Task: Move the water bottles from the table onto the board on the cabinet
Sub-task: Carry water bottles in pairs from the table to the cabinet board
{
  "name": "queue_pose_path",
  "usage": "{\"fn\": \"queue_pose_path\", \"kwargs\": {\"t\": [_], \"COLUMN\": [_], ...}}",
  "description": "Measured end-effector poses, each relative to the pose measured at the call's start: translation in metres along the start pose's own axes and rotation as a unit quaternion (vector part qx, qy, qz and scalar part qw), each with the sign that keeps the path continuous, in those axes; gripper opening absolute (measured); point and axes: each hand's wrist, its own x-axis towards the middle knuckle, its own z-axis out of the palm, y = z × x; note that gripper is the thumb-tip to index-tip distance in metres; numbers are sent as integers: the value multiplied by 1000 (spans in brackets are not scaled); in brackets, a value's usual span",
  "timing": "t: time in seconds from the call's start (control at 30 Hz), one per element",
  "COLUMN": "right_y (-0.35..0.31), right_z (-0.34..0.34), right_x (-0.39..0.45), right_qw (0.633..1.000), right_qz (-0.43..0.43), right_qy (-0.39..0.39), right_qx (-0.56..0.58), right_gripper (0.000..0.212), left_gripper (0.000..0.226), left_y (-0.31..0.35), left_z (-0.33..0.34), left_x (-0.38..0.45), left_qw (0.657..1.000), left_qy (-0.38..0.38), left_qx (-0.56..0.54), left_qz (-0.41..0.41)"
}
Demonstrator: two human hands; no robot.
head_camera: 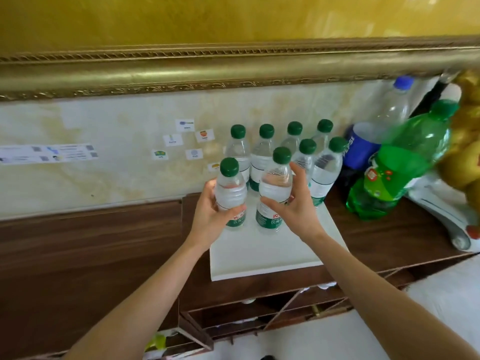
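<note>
Water bottles (262, 157): eight on board (259, 255), two gripped by hands (207, 216).

Green-capped water bottles (262, 157) upright on white board (259, 258).

The small printed paper labels (186, 125) stuck on the pale wall were too small to read. The golden ornament (465, 141) was blurred and cut off by the right edge.

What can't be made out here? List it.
- Head view: whether the two bottles held by the left hand and right hand touch the white board; hands cover their bases.
- Wall stickers: print too small.
- Yellow object: blurred, cut off by right edge.
</note>
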Motion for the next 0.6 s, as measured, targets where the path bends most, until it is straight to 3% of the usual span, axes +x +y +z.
{"fn": "queue_pose_path", "kwargs": {"t": [0.23,0.4,0.6], "right_y": [16,8,-34], "right_z": [8,9,-22], "right_x": [7,8,15], "right_qw": [1000,997,970], "right_qz": [8,-4,-100], "right_qy": [-20,-69,-90], "right_qx": [2,-39,-203], "right_gripper": [84,86,99], "left_gripper": [57,55,63], "left_y": [-5,2,3], "left_z": [7,5,-2], "left_x": [5,8,10], "left_qw": [1000,999,998], "left_qy": [8,-32,-37], "left_qx": [14,19,58], "left_qz": [-2,-23,1]}}
